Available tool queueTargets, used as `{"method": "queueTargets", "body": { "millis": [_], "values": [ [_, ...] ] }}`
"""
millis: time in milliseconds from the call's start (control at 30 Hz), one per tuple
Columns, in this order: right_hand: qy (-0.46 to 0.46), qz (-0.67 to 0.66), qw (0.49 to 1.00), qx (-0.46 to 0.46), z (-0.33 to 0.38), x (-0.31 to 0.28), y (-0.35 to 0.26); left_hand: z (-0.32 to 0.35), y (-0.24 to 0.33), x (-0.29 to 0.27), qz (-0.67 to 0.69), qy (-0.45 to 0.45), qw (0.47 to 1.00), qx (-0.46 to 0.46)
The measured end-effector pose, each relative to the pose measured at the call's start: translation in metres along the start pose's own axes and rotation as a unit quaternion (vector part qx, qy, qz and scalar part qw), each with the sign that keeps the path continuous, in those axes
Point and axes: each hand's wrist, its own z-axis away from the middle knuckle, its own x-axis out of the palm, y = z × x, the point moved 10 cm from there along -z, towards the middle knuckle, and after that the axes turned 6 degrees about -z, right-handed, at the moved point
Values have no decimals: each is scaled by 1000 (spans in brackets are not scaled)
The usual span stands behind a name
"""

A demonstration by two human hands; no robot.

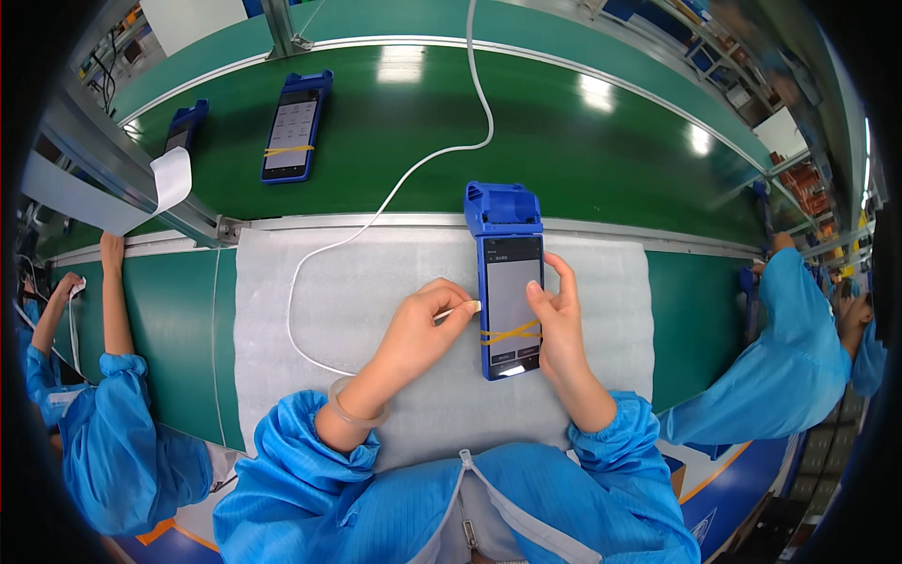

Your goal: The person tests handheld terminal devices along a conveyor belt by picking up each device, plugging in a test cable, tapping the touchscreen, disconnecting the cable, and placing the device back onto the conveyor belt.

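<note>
My right hand (pixel 561 324) grips a blue handheld payment terminal (pixel 513 282) by its right side, the thumb lying over the lit screen. A yellow rubber band (pixel 512 333) crosses the lower screen, and the open printer bay (pixel 505 205) faces up at the far end. My left hand (pixel 425 324) pinches the plug end of a white cable (pixel 385 197) against the terminal's left edge. Whether the plug sits fully in the port cannot be made out. From there the cable loops left over the foam sheet and runs up to the far side.
A white foam sheet (pixel 282 282) covers the bench before me. Beyond it, a green conveyor belt (pixel 395 122) carries two more terminals, one (pixel 293 132) with a rubber band. A metal post (pixel 132 141) stands left. Co-workers in blue sleeves (pixel 113 423) sit on both sides.
</note>
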Motion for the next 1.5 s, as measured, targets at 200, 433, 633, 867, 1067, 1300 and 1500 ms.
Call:
{"method": "queueTargets", "body": {
  "millis": [200,433,633,867,1067,1300,1500],
  "values": [
    [-13,7,1000,-14,11,10,3,9,1,-12,-58,-8,998,7],
    [-50,6,998,28,16,16,22,23,1,-31,-159,89,982,54],
    [-168,55,984,35,18,14,15,24,10,-31,-231,76,966,92],
    [-275,134,950,62,26,26,24,18,7,-28,-241,51,965,89],
    [-296,175,938,47,27,25,25,17,10,-25,-263,57,958,94],
    [-298,193,934,41,26,27,28,16,9,-25,-253,62,960,103],
    [-304,211,929,4,28,29,25,18,6,-26,-256,61,961,88]
  ]
}}
